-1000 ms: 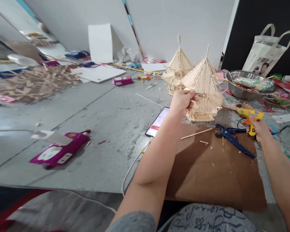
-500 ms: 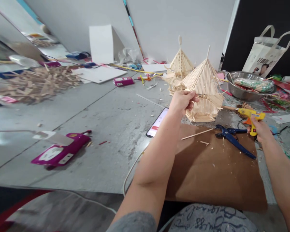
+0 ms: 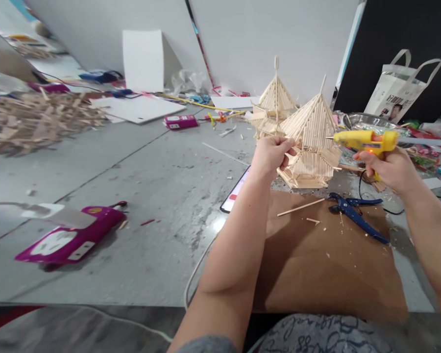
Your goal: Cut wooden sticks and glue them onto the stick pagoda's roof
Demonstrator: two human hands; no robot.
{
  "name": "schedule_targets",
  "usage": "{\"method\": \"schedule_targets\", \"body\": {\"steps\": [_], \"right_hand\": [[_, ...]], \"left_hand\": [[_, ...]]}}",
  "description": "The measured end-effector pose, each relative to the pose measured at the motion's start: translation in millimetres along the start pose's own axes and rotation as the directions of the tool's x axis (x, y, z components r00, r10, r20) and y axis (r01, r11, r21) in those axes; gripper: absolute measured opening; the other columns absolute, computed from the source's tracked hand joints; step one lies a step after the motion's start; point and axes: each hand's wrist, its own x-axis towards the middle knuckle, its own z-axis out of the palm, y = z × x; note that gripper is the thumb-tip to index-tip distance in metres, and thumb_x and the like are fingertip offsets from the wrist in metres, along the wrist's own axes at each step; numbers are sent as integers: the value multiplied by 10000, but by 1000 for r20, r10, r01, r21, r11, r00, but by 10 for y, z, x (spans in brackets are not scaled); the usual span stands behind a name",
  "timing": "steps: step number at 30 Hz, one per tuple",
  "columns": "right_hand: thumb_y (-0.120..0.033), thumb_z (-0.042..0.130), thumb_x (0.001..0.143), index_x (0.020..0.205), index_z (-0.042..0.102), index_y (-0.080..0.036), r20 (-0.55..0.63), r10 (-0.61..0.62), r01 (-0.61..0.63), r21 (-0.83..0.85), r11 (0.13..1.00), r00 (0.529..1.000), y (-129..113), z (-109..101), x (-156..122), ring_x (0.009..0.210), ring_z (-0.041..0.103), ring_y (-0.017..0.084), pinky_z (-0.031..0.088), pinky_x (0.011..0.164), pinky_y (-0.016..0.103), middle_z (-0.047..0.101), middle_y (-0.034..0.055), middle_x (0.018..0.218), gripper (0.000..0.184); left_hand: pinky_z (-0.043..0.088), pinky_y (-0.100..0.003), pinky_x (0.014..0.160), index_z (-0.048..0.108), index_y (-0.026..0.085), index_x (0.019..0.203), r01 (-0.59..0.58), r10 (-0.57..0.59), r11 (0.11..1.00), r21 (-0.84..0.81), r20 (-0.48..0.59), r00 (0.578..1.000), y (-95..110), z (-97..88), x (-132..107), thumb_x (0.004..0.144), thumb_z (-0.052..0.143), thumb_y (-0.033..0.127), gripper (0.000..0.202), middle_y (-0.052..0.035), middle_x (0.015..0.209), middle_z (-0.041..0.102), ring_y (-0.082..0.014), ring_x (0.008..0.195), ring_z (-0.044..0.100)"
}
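Note:
My left hand (image 3: 275, 153) is closed at the near left side of a pavilion model (image 3: 318, 127) built of thin wooden sticks, its fingers pinched at the roof edge. The exact grip is partly hidden by the hand. In my right hand (image 3: 395, 169) is a yellow hot glue gun (image 3: 367, 140), held level, a glue stick out of its back and its nozzle pointing left, close to the right side of the roof. A second stick pavilion (image 3: 274, 95) stands behind the first. Blue cutters (image 3: 356, 215) and a loose wooden stick (image 3: 301, 207) lie below the hands.
Brown board (image 3: 327, 264) covers the near table. A phone (image 3: 235, 191) lies partly under my left forearm. Purple power strips (image 3: 73, 235) and a pile of wood pieces (image 3: 47, 117) are at the left. A metal bowl (image 3: 356, 119) and a white bag (image 3: 393, 93) stand back right.
My right hand has raised the glue gun from beside the cutters up and left to the roof. My left hand stays at the model, whose spire has shifted slightly right.

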Motion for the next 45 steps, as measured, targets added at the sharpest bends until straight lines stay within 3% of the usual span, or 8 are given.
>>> {"method": "schedule_targets", "body": {"steps": [3, 6, 14, 45], "right_hand": [[-550, 504, 756, 737, 603, -171, 87, -160, 177, -258, 950, 983, -200, 127, 103, 467, 449, 73, 381, 503, 222, 482, -33, 496, 392], [-566, 481, 761, 728, 584, -174, 103, -249, 270, -381, 884, 963, -352, 208, 152, 538, 476, 105, 377, 541, 249, 520, -9, 555, 407], [-596, 419, 764, 818, 607, -158, 118, -267, 286, -565, 774, 956, -521, 310, 211, 632, 541, 208, 368, 572, 323, 590, 80, 653, 480], [-552, 400, 793, 921, 634, -149, 114, -320, 314, -652, 690, 940, -522, 358, 265, 696, 596, 257, 401, 573, 353, 649, 116, 781, 484]], "left_hand": [[156, -191, 301, 536, 125, 612, -14, 14, 1000, -17, -5, 1000, -22, 17, -6, 796, 495, 154, 190, 34, 485, 525, 8, 255, 285], [150, -193, 320, 541, 125, 627, -8, 7, 1000, -26, -14, 1000, -44, 39, -5, 788, 510, 164, 169, 34, 495, 527, 15, 273, 263], [131, -218, 343, 533, 132, 620, -20, 18, 997, -75, -19, 1000, -78, 20, 41, 785, 503, 185, 176, 23, 494, 521, 0, 292, 243], [160, -205, 338, 532, 130, 607, -43, 40, 993, -106, -25, 999, -91, 10, 46, 774, 511, 182, 176, 25, 487, 521, -1, 298, 258]]}}
